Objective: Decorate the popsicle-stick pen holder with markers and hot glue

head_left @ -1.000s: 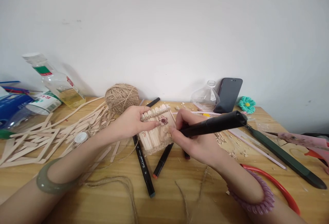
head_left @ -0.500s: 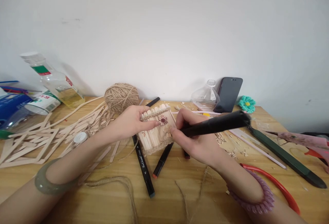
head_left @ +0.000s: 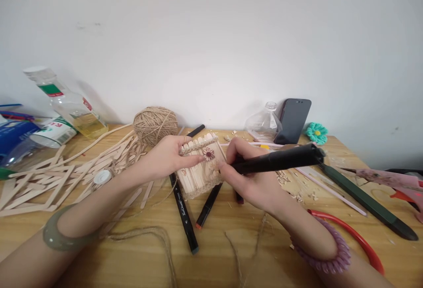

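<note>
A small panel of wooden sticks, edged with twine at top and bottom, is tilted above the table. It bears a dark red flower drawing. My left hand grips its upper left side, thumb lying across the front. In my right hand is a black marker, its rear end pointing right and its tip hidden at my fingers by the panel's right side. Under the panel lie a long black marker and a shorter one with an orange end.
A twine ball and loose wooden sticks lie left, beside an oil bottle. Behind stand a clear bottle piece and a phone. At right are a green-handled tool, red handle and pink glue gun.
The marker in my right hand has tilted very slightly. The whole view has shifted a little; both hands keep their holds.
</note>
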Motion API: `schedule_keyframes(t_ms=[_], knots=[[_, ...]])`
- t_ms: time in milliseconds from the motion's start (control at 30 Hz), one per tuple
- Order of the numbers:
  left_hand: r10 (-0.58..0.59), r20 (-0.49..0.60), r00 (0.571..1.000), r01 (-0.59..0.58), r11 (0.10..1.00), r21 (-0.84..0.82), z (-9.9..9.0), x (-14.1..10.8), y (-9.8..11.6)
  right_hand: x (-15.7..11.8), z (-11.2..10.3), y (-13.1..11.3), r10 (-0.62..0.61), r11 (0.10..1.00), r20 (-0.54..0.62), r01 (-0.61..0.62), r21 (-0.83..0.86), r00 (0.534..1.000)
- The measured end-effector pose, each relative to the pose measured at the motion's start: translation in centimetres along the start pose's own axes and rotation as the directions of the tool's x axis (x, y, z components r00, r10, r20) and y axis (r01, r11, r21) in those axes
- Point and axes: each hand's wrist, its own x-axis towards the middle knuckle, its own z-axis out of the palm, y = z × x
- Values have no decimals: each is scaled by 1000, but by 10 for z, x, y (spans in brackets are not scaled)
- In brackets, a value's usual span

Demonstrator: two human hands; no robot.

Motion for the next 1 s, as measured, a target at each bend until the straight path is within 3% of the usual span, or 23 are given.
schedule_keyframes(t_ms=[700,1000], knots=[[-3,-15,1000,3,1000,11,1,0,-1,1,2,-1,4,999,11,-4,33,1000],[3,-3,1000,-3,1000,-1,0,0,0,0,3,-2,61,996,42,-64,69,997]])
